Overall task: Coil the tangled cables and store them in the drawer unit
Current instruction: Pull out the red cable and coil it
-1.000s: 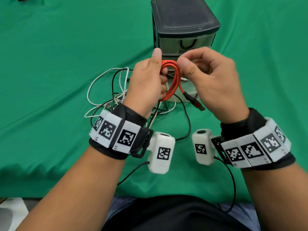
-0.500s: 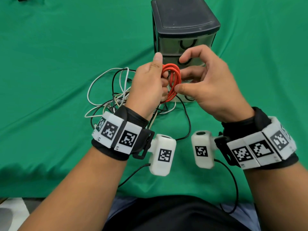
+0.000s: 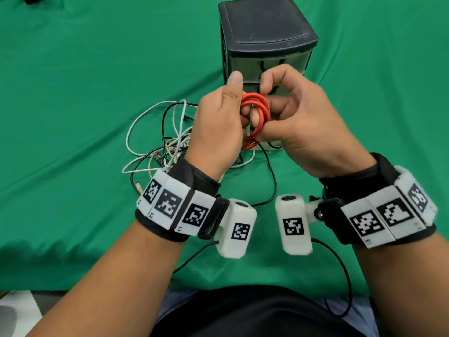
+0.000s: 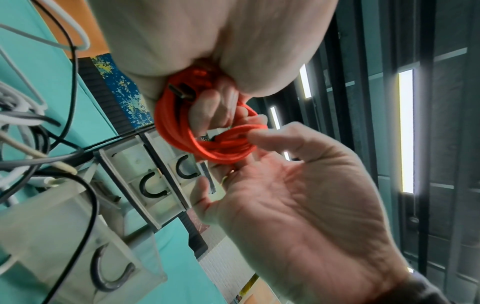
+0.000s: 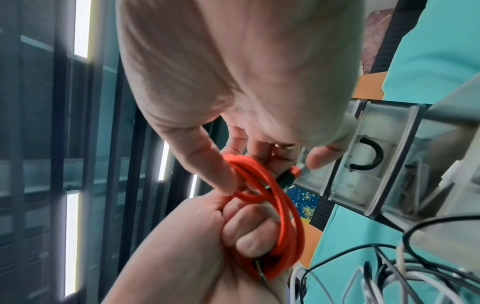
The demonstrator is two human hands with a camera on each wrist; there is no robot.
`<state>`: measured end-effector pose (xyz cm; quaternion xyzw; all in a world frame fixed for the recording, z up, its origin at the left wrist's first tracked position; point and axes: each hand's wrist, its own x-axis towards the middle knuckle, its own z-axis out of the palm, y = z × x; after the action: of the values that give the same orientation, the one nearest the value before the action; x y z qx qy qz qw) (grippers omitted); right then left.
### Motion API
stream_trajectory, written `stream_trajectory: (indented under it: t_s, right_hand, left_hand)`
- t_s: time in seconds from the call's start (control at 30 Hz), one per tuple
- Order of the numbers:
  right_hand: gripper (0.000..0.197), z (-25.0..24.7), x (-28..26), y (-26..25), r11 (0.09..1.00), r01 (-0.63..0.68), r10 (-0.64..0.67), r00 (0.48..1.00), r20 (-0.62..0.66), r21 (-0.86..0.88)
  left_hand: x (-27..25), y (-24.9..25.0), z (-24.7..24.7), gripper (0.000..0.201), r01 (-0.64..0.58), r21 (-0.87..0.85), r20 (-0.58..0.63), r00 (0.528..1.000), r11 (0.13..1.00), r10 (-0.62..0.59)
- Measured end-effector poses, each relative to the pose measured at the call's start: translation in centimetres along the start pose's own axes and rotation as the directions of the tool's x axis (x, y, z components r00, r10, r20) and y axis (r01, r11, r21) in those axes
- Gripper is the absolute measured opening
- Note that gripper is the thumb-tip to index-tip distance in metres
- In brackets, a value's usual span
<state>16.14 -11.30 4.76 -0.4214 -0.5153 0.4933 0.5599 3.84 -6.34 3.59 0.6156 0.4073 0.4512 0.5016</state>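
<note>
Head view: a green cloth (image 3: 73, 93), smooth with shallow folds, covers the table. The drawer unit (image 3: 264, 37) (black top and frame, translucent drawer fronts) stands upright at the far centre. In front of it, the left hand (image 3: 218, 125) grips the orange cable (image 3: 257, 115), a braided cord wound into a small coil, with fingers curled through the loops. The right hand (image 3: 298, 122) pinches the coil's near side. A tangle of white and black cables (image 3: 165, 142) lies on the cloth to the left, partly hidden by the left wrist. Open cloth extends left and right.

Left wrist view: a dark connector (image 4: 182, 91) sits under the left fingers.

Right wrist view: the right thumb (image 5: 207, 164) presses onto the coil; the bottom drawer (image 5: 454, 115) stands pulled out.
</note>
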Motion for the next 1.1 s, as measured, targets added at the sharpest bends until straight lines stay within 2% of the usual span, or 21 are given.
stream_trajectory:
  t_s: [0.13, 0.33, 0.43, 0.6, 0.77, 0.97, 1.1]
  right_hand:
    - [0.044, 0.7, -0.1, 0.5, 1.000, -0.003, 0.003, 0.999, -0.040, 0.011]
    - [0.032, 1.1, 0.0, 1.0, 0.977, 0.025, -0.086, 0.954, -0.287, -0.210]
    - [0.025, 1.2, 0.0, 1.0, 0.928, 0.023, -0.150, 0.937, -0.315, -0.372]
    - [0.021, 1.6, -0.2, 1.1, 0.905, 0.009, -0.172, 0.923, -0.345, -0.426]
    - [0.024, 1.5, -0.2, 1.4, 0.910, 0.020, -0.175, 0.924, -0.339, -0.414]
    - [0.023, 1.5, -0.3, 1.4, 0.888, 0.073, -0.204, 0.947, -0.246, -0.453]
    - [0.031, 1.4, -0.3, 1.1, 0.887, 0.103, -0.202, 0.963, -0.177, -0.451]
  left_hand:
    - [0.0, -0.1, -0.1, 0.053, -0.009, 0.061, -0.033, 0.999, 0.998, 0.011]
    - [0.0, -0.3, 0.0, 0.044, -0.074, 0.148, -0.101, 0.991, 0.986, 0.090]
    - [0.1, -0.2, -0.1, 0.043, -0.097, 0.179, -0.132, 0.984, 0.979, 0.122]
    - [-0.2, 0.0, -0.1, 0.041, -0.190, 0.353, -0.106, 0.965, 0.916, 0.241]
    - [-0.5, -0.3, 0.0, 0.037, -0.280, 0.487, -0.045, 0.938, 0.827, 0.344]
    - [-0.9, -0.4, -0.1, 0.029, -0.398, 0.598, 0.069, 0.890, 0.696, 0.450]
    - [-0.9, -0.8, -0.2, 0.034, -0.428, 0.585, 0.083, 0.877, 0.689, 0.474]
